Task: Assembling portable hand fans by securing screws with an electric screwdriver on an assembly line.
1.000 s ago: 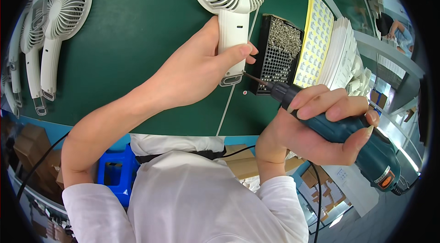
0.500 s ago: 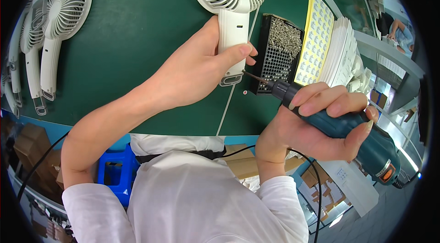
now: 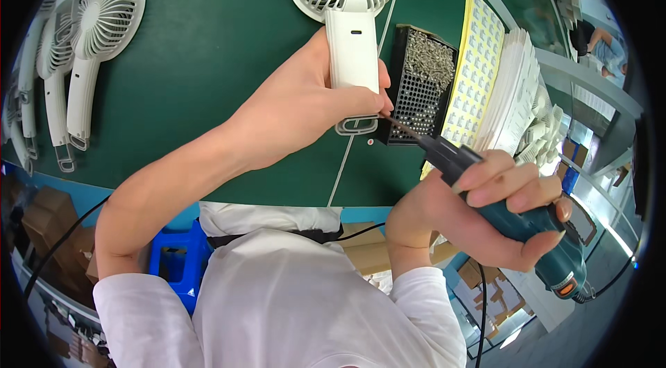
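Note:
A white handheld fan (image 3: 352, 52) is in my left hand (image 3: 288, 111), whose thumb lies across the lower handle with the fingers wrapped behind it. The fan's round grille points to the far side, and a wire loop sticks out at the handle's near end. My right hand (image 3: 485, 205) is closed around a teal electric screwdriver (image 3: 563, 265) with a black nose. Its thin bit slants up and left to the right side of the handle's base, by my left thumb tip. Whether the tip touches the fan is hard to see.
Right of the fan, a black tray (image 3: 393, 76) holds many small screws. Beyond it lie a yellow-backed sticker sheet (image 3: 475, 56), a stack of white papers (image 3: 510, 83) and white parts (image 3: 543, 133). Several more fans (image 3: 94, 24) lie at left. A blue crate (image 3: 196, 243) stands below the table edge.
The fan has turned slightly in my left hand, its head shifting left. The screwdriver's rear end has dropped and its bit has moved a little right and nearer me.

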The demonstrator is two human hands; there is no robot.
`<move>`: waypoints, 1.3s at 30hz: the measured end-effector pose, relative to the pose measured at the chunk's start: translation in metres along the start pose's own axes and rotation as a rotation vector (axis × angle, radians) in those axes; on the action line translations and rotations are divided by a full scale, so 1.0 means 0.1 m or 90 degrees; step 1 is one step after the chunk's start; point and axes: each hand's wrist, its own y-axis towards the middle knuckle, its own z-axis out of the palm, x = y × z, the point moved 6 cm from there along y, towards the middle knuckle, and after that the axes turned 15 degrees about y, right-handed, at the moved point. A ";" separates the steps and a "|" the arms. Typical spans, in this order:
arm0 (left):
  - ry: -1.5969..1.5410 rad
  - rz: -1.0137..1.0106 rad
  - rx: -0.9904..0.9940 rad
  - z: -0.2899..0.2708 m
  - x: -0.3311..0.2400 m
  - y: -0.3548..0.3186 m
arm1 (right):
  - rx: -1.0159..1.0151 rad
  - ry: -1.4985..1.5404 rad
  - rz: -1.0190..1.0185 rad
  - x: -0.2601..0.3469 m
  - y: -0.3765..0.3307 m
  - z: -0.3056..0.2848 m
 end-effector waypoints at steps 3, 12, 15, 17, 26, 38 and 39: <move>0.111 0.004 -0.035 -0.03 0.00 0.03 | 0.033 0.114 -0.024 0.15 0.07 -0.12; 0.133 0.018 -0.015 -0.02 0.02 0.04 | 0.049 -0.038 0.025 0.00 0.05 0.03; 0.146 0.028 -0.030 -0.03 0.03 0.04 | 0.036 -0.014 0.047 -0.05 0.03 0.01; 0.134 0.027 -0.031 -0.03 0.03 0.03 | 0.041 -0.011 0.054 -0.07 0.03 0.01; 0.157 0.042 -0.029 -0.02 0.04 0.03 | 0.050 -0.016 0.073 -0.11 0.00 0.01; 0.135 0.089 -0.048 0.03 0.07 0.04 | 0.160 -0.094 0.025 -0.10 -0.09 0.15; 0.137 0.087 -0.049 0.04 0.07 0.04 | 0.171 -0.097 0.030 -0.10 -0.10 0.15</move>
